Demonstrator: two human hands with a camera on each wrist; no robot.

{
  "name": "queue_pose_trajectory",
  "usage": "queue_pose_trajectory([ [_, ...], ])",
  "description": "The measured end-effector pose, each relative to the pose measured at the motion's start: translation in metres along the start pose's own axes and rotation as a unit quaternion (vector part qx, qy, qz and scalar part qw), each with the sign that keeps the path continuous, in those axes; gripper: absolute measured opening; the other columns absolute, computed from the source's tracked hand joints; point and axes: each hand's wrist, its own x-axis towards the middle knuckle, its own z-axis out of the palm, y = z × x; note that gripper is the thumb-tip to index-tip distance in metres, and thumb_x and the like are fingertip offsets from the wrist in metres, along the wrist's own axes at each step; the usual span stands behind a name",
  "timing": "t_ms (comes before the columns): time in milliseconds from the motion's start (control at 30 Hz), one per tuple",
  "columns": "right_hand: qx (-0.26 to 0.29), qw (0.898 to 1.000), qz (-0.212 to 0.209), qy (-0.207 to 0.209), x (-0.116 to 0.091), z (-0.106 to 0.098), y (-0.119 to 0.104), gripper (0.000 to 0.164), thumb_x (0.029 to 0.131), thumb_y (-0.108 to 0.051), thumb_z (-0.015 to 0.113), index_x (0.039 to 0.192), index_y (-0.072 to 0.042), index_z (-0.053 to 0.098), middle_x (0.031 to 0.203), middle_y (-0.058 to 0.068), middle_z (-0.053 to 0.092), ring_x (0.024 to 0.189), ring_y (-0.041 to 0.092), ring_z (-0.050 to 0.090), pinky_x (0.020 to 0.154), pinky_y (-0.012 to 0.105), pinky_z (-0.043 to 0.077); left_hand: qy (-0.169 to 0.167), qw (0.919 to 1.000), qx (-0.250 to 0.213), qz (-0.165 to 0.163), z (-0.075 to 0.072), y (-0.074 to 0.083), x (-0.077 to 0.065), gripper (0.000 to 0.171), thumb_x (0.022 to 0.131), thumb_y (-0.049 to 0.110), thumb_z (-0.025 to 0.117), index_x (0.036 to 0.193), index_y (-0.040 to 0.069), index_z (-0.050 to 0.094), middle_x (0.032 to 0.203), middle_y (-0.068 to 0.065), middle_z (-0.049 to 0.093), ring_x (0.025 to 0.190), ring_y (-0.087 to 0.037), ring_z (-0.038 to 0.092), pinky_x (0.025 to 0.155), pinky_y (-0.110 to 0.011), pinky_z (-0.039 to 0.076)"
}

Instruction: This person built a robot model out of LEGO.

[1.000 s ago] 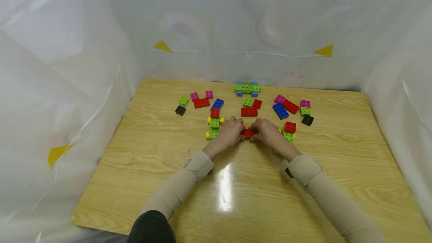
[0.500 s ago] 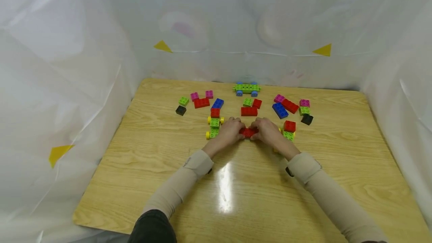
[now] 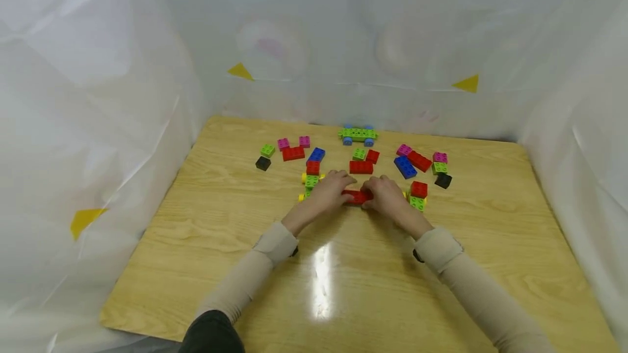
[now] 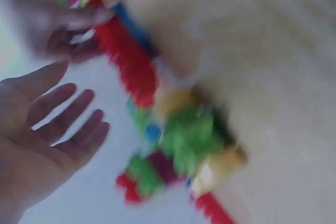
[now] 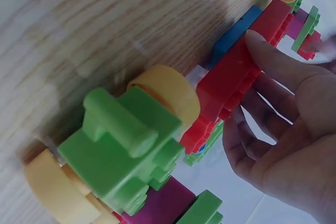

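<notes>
My right hand pinches a long red toy brick at the middle of the table, thumb on the near side and fingers behind. In the right wrist view a blue brick lies under the red one. My left hand is beside the brick's left end, fingers spread and apart from it in the left wrist view. On either side stand green wheeled pieces with yellow wheels: the left one carries a red brick, and so does the right one, under another red brick.
Behind the hands lie a loose red brick, a green brick and a green car base with blue wheels. Blue bricks, pink bricks and black bricks lie to both sides. White sheeting encloses the table.
My left hand has drawn slightly left, away from the red brick, uncovering more of its left end. My right hand keeps its grip. The head view has tilted a little.
</notes>
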Motion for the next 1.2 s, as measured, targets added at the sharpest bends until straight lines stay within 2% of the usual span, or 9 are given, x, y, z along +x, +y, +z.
queue_pose_trajectory([
  [100, -0.016, 1.000, -0.004, 0.006, -0.001, 0.001, -0.001, 0.033, 0.075, -0.018, 0.084, 0.102, -0.003, 0.071, 0.093, 0.009, 0.065, 0.081, 0.025, 0.052, 0.072, 0.038, 0.046, 0.060, 0.9967, -0.054, -0.005, -0.025, -0.015, -0.013, 0.037, 0.096, 0.020, 0.061, 0.130, 0.005, 0.059, 0.127, -0.009, 0.056, 0.113, -0.024, 0.052, 0.096, -0.036, 0.045],
  [200, -0.029, 1.000, -0.001, 0.005, -0.002, 0.002, -0.004, 0.039, 0.077, -0.020, 0.083, 0.108, -0.002, 0.069, 0.096, 0.011, 0.064, 0.085, 0.027, 0.055, 0.074, 0.041, 0.048, 0.115, 0.9881, -0.092, -0.044, -0.041, -0.039, -0.024, 0.036, 0.097, 0.019, 0.060, 0.130, 0.005, 0.059, 0.131, -0.011, 0.054, 0.119, -0.027, 0.051, 0.099, -0.039, 0.043],
  [300, -0.030, 1.000, 0.003, 0.003, -0.003, 0.004, -0.007, 0.047, 0.078, -0.023, 0.082, 0.116, -0.003, 0.066, 0.103, 0.013, 0.064, 0.093, 0.030, 0.056, 0.080, 0.045, 0.049, 0.151, 0.9770, -0.128, -0.079, -0.044, -0.063, -0.031, 0.039, 0.096, 0.017, 0.061, 0.133, 0.005, 0.057, 0.134, -0.013, 0.052, 0.125, -0.029, 0.047, 0.101, -0.043, 0.042],
  [433, -0.028, 0.999, -0.013, 0.015, -0.003, 0.009, -0.012, 0.049, 0.080, -0.025, 0.081, 0.121, -0.006, 0.065, 0.111, 0.013, 0.065, 0.100, 0.032, 0.056, 0.084, 0.048, 0.048, 0.179, 0.9595, -0.197, -0.093, -0.034, -0.085, -0.036, 0.041, 0.095, 0.016, 0.062, 0.134, 0.004, 0.055, 0.134, -0.016, 0.052, 0.124, -0.030, 0.047, 0.097, -0.045, 0.044],
  [600, -0.020, 0.999, -0.036, 0.033, 0.001, 0.010, -0.019, 0.043, 0.081, -0.020, 0.079, 0.120, -0.008, 0.067, 0.114, 0.011, 0.067, 0.101, 0.032, 0.057, 0.085, 0.047, 0.048, 0.178, 0.9337, -0.290, -0.113, -0.019, -0.096, -0.035, 0.044, 0.094, 0.019, 0.064, 0.134, 0.001, 0.054, 0.134, -0.016, 0.053, 0.123, -0.033, 0.048, 0.096, -0.045, 0.046],
  [733, -0.019, 0.998, -0.039, 0.040, 0.003, 0.015, -0.019, 0.042, 0.082, -0.019, 0.078, 0.121, -0.008, 0.067, 0.113, 0.010, 0.068, 0.098, 0.029, 0.059, 0.084, 0.045, 0.048, 0.168, 0.9182, -0.336, -0.127, -0.008, -0.100, -0.032, 0.046, 0.094, 0.022, 0.065, 0.134, 0.001, 0.054, 0.131, -0.013, 0.056, 0.122, -0.031, 0.050, 0.098, -0.044, 0.045],
  [933, -0.021, 0.998, -0.045, 0.044, 0.002, 0.023, -0.016, 0.043, 0.083, -0.020, 0.078, 0.123, -0.009, 0.066, 0.110, 0.009, 0.070, 0.093, 0.027, 0.060, 0.081, 0.042, 0.050, 0.168, 0.9102, -0.353, -0.137, 0.000, -0.100, -0.032, 0.047, 0.093, 0.022, 0.067, 0.134, 0.003, 0.055, 0.129, -0.010, 0.059, 0.119, -0.026, 0.052, 0.097, -0.042, 0.045],
  [1100, -0.018, 0.998, -0.043, 0.045, 0.001, 0.026, -0.015, 0.043, 0.083, -0.017, 0.078, 0.123, -0.008, 0.066, 0.105, 0.009, 0.069, 0.093, 0.027, 0.059, 0.082, 0.042, 0.049, 0.180, 0.9009, -0.377, -0.118, 0.001, -0.099, -0.030, 0.049, 0.091, 0.021, 0.068, 0.135, 0.004, 0.054, 0.130, -0.010, 0.058, 0.122, -0.025, 0.051, 0.099, -0.043, 0.044],
  [1200, -0.017, 0.998, -0.043, 0.045, 0.001, 0.027, -0.014, 0.042, 0.083, -0.017, 0.078, 0.122, -0.008, 0.067, 0.105, 0.008, 0.069, 0.092, 0.026, 0.058, 0.082, 0.041, 0.049, 0.177, 0.8988, -0.385, -0.114, 0.001, -0.099, -0.028, 0.045, 0.091, 0.022, 0.068, 0.133, 0.008, 0.058, 0.129, -0.007, 0.059, 0.121, -0.023, 0.052, 0.099, -0.042, 0.044],
])
